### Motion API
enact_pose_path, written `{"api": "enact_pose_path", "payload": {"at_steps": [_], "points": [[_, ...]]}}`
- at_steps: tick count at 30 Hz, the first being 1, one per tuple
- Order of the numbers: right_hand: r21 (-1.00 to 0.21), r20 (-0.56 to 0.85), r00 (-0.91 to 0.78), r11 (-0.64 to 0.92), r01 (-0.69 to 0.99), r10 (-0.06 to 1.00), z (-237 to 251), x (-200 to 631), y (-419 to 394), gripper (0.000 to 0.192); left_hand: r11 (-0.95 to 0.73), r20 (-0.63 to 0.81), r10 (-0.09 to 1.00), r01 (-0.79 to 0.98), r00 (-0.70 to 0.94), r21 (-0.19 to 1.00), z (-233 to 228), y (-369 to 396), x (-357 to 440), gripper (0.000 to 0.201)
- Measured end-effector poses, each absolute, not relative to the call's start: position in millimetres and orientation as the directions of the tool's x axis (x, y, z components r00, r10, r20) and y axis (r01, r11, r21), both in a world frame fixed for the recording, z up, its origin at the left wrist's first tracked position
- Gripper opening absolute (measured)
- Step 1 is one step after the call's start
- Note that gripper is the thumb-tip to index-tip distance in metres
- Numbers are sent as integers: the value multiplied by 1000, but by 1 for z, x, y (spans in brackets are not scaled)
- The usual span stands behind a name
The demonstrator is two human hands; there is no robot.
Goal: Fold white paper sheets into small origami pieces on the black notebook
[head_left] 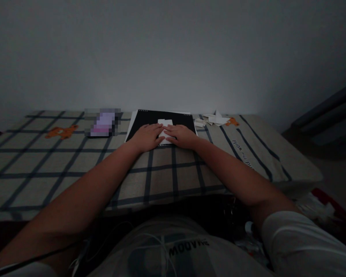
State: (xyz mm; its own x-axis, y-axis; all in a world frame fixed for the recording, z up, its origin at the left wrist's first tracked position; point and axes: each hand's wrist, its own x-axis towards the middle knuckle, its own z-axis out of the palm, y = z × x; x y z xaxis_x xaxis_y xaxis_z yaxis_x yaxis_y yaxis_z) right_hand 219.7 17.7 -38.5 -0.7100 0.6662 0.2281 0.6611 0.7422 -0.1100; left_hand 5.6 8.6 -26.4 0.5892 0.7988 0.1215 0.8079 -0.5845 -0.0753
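A small white piece of folded paper (167,122) lies on a black sheet or notebook cover (145,117) with punched holes along its far edge. My left hand (146,137) rests flat over the paper's left side, fingers stretched out. From the other side my right hand (182,136) presses on the paper, its fingers also extended. The fingertips of both hands almost meet at the middle of the paper and hide part of it. White sheets stick out from under the black cover.
Folded white paper pieces (216,118) lie right of the black cover, with a small paper scrap (200,122) beside them. A phone (103,124) with a lit, blurred screen is on the left. The checked tablecloth (161,177) covers the table, which stands against a grey wall (167,54).
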Motion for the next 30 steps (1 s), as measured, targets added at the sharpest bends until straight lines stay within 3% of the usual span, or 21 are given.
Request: {"api": "enact_pose_path", "payload": {"at_steps": [8,15,22,30], "points": [[-158,212,-741,771,617,637,-45,223,28,53,-555,160,821,832,548,-3,-32,12,1,68],[-171,189,-777,800,576,600,-42,226,26,47,-577,198,798,817,570,-26,-28,13,-4,57],[-172,169,-770,788,592,615,-41,225,26,46,-510,95,856,860,509,-10,-30,15,-5,70],[-188,177,-758,777,600,628,-42,226,27,49,-494,88,866,869,493,-9,-29,19,-8,72]]}}
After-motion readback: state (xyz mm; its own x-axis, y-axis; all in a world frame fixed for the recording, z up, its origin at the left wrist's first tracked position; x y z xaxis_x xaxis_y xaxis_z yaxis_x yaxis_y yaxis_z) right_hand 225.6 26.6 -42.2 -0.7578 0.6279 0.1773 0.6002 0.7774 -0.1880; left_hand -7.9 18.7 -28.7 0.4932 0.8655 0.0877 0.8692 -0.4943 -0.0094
